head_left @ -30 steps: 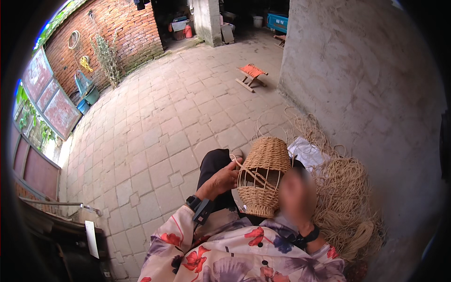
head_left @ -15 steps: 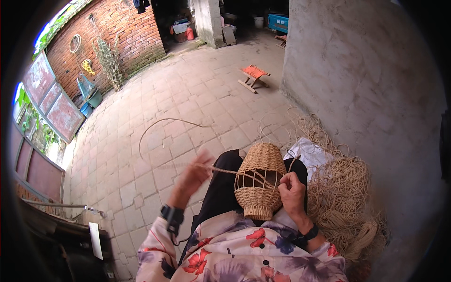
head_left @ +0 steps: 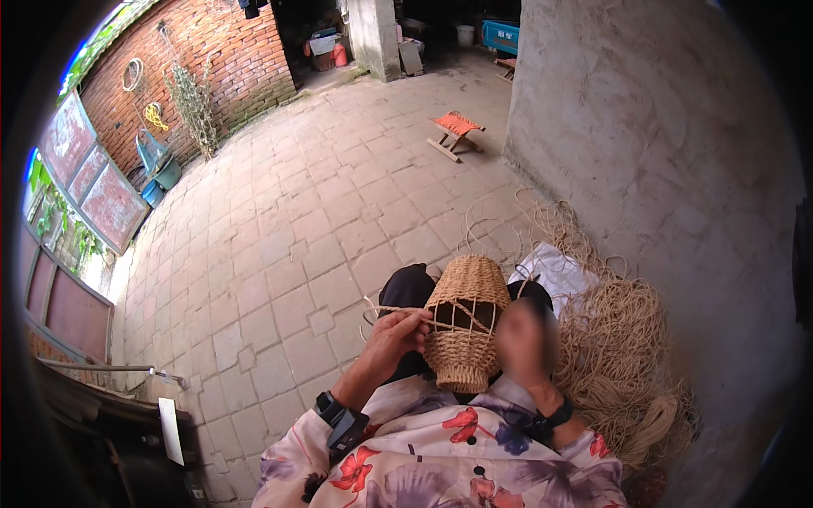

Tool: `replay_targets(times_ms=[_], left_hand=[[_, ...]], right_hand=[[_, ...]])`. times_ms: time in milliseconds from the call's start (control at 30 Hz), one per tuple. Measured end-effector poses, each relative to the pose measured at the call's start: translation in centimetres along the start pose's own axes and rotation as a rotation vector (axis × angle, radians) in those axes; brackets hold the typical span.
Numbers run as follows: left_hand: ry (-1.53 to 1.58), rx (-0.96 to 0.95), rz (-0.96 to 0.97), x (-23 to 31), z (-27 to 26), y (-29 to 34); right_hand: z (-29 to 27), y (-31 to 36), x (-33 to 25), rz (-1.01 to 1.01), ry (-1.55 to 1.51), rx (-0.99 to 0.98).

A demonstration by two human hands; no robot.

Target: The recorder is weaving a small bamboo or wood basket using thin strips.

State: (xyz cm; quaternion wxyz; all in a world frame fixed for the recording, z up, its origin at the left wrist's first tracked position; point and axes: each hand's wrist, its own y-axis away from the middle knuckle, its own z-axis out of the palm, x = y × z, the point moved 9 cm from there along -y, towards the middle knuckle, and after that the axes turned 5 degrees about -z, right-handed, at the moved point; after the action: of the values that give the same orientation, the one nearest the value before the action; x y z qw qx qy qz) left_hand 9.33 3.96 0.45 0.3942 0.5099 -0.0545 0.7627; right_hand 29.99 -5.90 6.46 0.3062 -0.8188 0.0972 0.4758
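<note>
A tan woven basket (head_left: 464, 360) lies in my lap on dark trousers, its narrow end toward me. Bare upright ribs show in an open band between its two woven sections. At its left side my left hand (head_left: 396, 340) is closed, fingertips pinching a twisted straw cord (head_left: 381, 310) beside the ribs. This cord crosses the open band, and a loose end curls out left of the hand. My right hand (head_left: 527, 343) is close against the basket's right side; it is blurred, so its fingers and anything in them cannot be made out.
Heaped straw cord (head_left: 622, 364) lies at my right, beside a white cloth or sack (head_left: 555, 275) and a grey wall (head_left: 652, 127). Ahead on the paving (head_left: 296, 229) stands a small folding stool (head_left: 457, 127) with an orange seat. A metal gate (head_left: 93, 173) is at far left.
My left hand has come in from the left to the basket's side. The long cord loop that arched over the paving is gone from there. My right hand has shifted slightly and blurred.
</note>
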Motion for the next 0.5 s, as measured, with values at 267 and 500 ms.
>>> replay_targets(times_ms=[267,500], left_hand=[[-0.262,0.144,0.089,1.3,-0.2,0.1],[-0.938,0.279,0.296,3.6,2.5,-1.6]], right_hand=[[0.3,-0.3,0.1,0.010,-0.006,-0.052],[0.7,0.0,0.5,0.030,-0.024,-0.070]])
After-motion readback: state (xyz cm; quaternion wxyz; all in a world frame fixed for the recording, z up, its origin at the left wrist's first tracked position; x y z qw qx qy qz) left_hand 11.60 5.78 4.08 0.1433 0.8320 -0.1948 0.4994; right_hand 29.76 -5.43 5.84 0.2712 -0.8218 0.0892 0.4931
